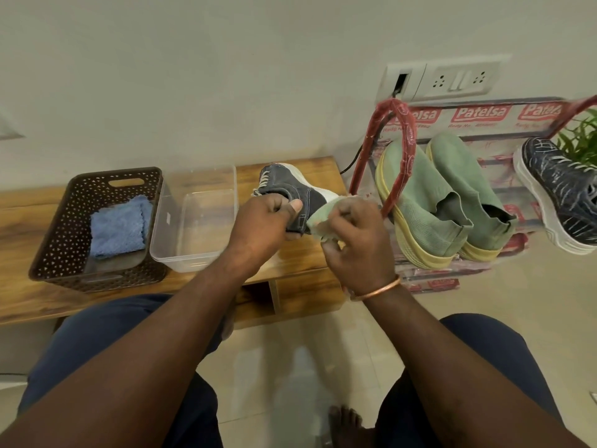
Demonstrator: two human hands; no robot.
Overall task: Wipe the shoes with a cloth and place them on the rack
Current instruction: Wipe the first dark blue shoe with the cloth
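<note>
The person sits facing a low wooden surface (19, 221) set against the wall. The left hand (268, 218) grips a grey lace-up shoe (290, 185) at its ankle opening, the thumb pressed on the outside of the collar and the other fingers (274, 205) curled round the edge. The shoe is held above the right end of the surface, tipped on its side with its white sole towards the wall and its toe pointing away from the person.

The right hand (355, 240) has a pale green cloth (319, 215) bunched in its curled fingers and holds it against the heel end of the shoe, just beside the left thumb. A copper bangle (378, 287) sits on that wrist.

On the left part of the surface stands a brown perforated basket (74, 195) with a folded blue cloth (118, 226) inside. Touching its right side is a clear plastic tub (168, 227).

To the right of the surface stands the rack (399, 150), its frame wrapped in red. A pair of green slip-on shoes (420, 202) rests on it side by side, toes up, and a dark patterned shoe (562, 195) with a white sole lies farther right. Green leaves (581, 140) show at the far right edge.
</note>
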